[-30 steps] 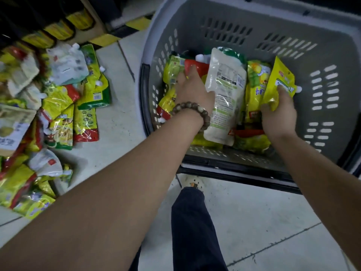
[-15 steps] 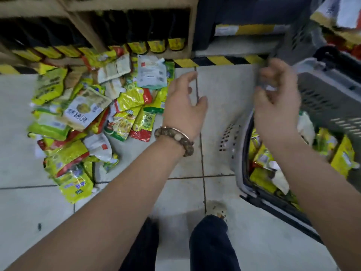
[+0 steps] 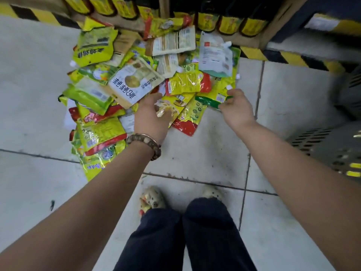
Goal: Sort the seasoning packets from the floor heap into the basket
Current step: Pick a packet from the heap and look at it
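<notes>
Head view looks straight down on a pale tiled floor (image 3: 195,153). On it, at the upper left and centre, lies the heap (image 3: 109,79) of seasoning packets, mostly yellow and green with some red and white ones, overlapping each other in no order. Its far side touches the bottom of a shelf (image 3: 252,41), which has yellow and black stripes and a row of bottles with yellow labels (image 3: 230,24).

At the right edge is the grey basket (image 3: 322,147) with slotted walls, blurred and only partly in view, well apart from the heap.

Two bare forearms reach forward from the lower corners, and between them are two knees in dark trousers (image 3: 185,235) and light shoes (image 3: 153,198).

The left hand (image 3: 150,116) is at the near edge of the heap. Its thumb and bent fingers hold a shiny yellow packet (image 3: 175,106) that is still lying among the others. The right hand (image 3: 237,111) pinches the end of a green-edged packet (image 3: 210,99) between thumb and fingers, at the right side of the heap.

On the left wrist sits a bracelet (image 3: 145,142) of brown beads.
</notes>
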{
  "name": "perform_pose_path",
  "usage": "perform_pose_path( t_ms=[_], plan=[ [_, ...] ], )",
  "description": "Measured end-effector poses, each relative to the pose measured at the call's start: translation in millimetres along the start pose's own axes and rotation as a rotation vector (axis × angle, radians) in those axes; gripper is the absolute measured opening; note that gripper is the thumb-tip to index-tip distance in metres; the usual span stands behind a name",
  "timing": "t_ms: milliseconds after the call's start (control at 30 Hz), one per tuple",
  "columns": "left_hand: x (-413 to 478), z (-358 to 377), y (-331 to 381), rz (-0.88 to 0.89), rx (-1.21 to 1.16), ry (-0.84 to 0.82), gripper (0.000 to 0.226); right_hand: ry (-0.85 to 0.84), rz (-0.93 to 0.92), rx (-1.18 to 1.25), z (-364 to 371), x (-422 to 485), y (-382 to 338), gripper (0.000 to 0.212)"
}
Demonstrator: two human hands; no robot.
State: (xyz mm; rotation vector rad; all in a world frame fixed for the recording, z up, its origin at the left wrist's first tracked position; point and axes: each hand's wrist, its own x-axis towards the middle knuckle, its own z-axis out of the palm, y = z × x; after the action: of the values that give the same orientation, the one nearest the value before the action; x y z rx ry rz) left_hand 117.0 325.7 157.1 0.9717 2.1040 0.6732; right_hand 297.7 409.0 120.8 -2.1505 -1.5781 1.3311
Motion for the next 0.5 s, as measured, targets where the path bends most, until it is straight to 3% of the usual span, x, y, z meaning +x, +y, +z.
perform_pose_path(
  t_ms=[200, 333, 500],
  plan=[
    [54.7, 43.8, -54.4, 0.051, -0.014, -0.004, 0.041, -0.120, 0.158, -0.083, 58.8, 51.9, 42.4, 0.051],
    [97.5, 76.0, -76.9, 0.173, 0.020, -0.014, 0.041, -0.358, 0.440, 0.197, 94.9, 84.0, 63.1, 0.050],
    [136.6, 105.8, -96.5, 0.270, 0.062, -0.063, 0.036, -0.061, 0.220, 0.244, 159.1, 124.8, 97.0, 0.036]
  ],
)
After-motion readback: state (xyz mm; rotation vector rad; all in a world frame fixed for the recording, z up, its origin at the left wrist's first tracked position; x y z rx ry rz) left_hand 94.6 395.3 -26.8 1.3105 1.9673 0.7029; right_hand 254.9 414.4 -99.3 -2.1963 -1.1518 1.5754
